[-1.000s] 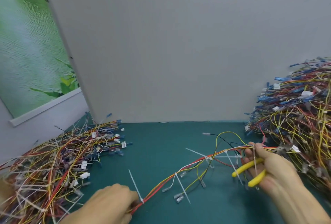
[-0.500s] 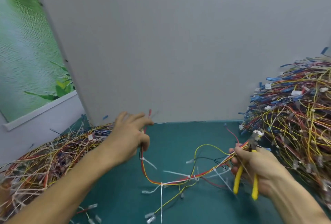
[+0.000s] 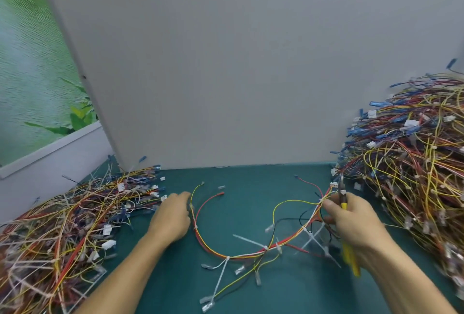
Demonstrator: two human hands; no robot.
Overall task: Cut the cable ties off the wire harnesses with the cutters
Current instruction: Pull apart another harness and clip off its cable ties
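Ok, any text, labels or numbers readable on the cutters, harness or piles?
None can be read.
Too small and blurred: white tags in the left pile and the right pile.
No print visible: cutters, harness.

Two arms of one person enter from the bottom edge, both unclothed. The left hand [image 3: 173, 215] and left forearm [image 3: 120, 276] are bare all the way to the frame edge. The right hand [image 3: 351, 215] and right forearm [image 3: 406, 276] are bare as well. The fingertips are slightly blurred.
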